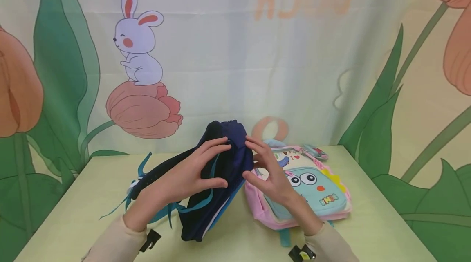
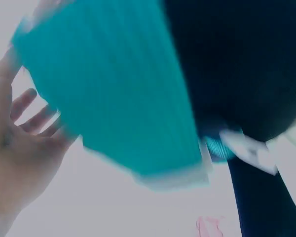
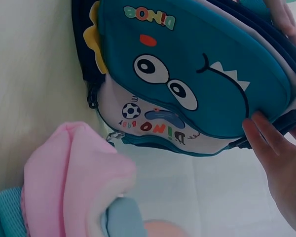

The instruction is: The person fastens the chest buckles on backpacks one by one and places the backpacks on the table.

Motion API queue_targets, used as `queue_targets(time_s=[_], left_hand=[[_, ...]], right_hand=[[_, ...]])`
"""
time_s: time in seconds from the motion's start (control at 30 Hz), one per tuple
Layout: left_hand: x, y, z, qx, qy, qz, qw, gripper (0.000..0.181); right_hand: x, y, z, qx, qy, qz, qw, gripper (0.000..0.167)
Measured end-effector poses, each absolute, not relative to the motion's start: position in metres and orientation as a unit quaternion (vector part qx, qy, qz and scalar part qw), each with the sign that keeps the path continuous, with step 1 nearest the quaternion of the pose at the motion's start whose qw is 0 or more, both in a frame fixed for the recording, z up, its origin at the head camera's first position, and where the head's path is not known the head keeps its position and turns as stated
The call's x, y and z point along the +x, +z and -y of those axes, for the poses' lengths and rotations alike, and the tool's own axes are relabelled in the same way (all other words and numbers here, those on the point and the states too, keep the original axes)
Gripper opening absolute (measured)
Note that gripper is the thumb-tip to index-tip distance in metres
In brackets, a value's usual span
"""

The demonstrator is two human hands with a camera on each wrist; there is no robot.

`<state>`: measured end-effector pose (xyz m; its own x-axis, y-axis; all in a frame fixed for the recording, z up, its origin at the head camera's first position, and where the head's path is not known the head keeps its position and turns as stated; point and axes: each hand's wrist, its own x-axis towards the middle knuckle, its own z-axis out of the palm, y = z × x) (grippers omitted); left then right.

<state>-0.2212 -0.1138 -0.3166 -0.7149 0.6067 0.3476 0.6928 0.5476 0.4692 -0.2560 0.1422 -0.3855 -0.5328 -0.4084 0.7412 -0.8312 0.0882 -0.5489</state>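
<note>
A navy children's backpack (image 1: 220, 180) stands tilted on the table between the two hands, its dark back and teal straps (image 1: 202, 202) toward the left. My left hand (image 1: 180, 176) lies along its back side, fingers extended and thumb apart; in the left wrist view a blurred teal strap (image 2: 113, 89) covers some fingertips. On the other side, my right hand (image 1: 272, 172) has its fingertips by the backpack's upper edge. In the right wrist view these fairly straight fingers touch the teal dinosaur-face front (image 3: 187, 64). Neither hand appears to grip anything.
A pink and mint backpack (image 1: 312, 192) with big cartoon eyes lies on the pale yellow table (image 1: 88, 184), right beside the navy one. Behind the table hangs a curtain (image 1: 213, 49) printed with a rabbit and tulips.
</note>
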Motion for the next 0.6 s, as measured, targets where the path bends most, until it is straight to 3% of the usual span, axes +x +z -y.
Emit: queue_targets(time_s=[0.17,0.6], left_hand=[[-0.218,-0.316,0.144,-0.33,-0.299,0.894,0.053,0.071],[-0.229,-0.339,0.228,-0.25,-0.282,0.923,0.083,0.051]], right_hand=[[-0.257,-0.385,-0.148,0.43,0.518,0.715,0.192,0.07],[-0.244,-0.374,-0.152,0.418,0.524,0.719,0.182,0.067]])
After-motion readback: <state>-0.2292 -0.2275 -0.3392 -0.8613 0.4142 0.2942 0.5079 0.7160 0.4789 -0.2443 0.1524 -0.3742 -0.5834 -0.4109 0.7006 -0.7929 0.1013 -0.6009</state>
